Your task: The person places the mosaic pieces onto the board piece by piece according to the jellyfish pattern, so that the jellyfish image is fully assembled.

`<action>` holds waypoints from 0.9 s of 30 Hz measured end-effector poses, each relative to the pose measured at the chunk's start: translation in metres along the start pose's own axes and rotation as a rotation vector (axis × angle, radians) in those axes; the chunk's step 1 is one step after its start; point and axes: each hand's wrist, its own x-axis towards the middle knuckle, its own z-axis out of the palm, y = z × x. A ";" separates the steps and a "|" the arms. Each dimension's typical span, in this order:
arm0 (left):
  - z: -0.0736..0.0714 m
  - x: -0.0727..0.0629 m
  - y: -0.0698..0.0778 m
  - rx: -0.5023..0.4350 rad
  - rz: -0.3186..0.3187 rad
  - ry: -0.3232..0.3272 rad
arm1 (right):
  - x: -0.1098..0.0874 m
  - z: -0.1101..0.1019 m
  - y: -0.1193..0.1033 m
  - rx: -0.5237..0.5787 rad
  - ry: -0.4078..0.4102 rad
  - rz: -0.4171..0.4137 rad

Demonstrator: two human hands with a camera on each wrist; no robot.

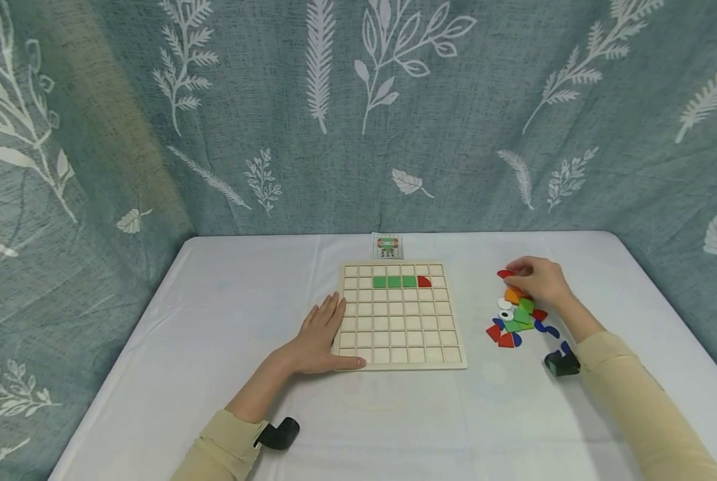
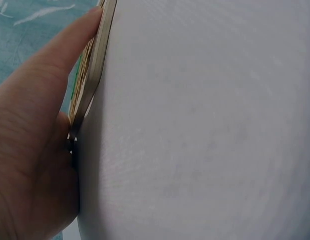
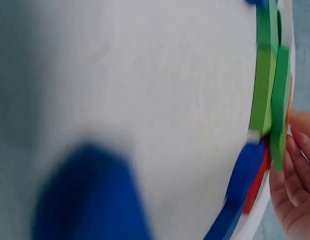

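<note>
My left hand (image 1: 319,337) rests with straight fingers on the left edge of a wooden grid board (image 1: 403,367), its thumb along the front rim. In the left wrist view the thumb (image 2: 54,60) presses on the board's edge (image 2: 94,65). Near the board's top row lie three green squares (image 1: 394,282) and a red quarter-circle (image 1: 424,282), side by side. To the right of the board, my right hand (image 1: 541,280) pinches a small red piece (image 1: 505,273) between thumb and fingers. Under that hand is an orange piece (image 1: 511,296), at the back of a loose pile.
The pile holds green pieces (image 1: 523,307), red pieces (image 1: 506,340), blue pieces (image 1: 552,331), a white disc (image 1: 504,304) and an eye-like disc (image 1: 505,315). A small picture card (image 1: 387,246) lies behind the board. Black wrist cameras (image 1: 280,434) sit on both forearms.
</note>
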 end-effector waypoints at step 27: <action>-0.004 -0.001 0.002 0.007 -0.032 -0.026 | 0.017 0.083 -0.126 0.220 -0.137 -0.236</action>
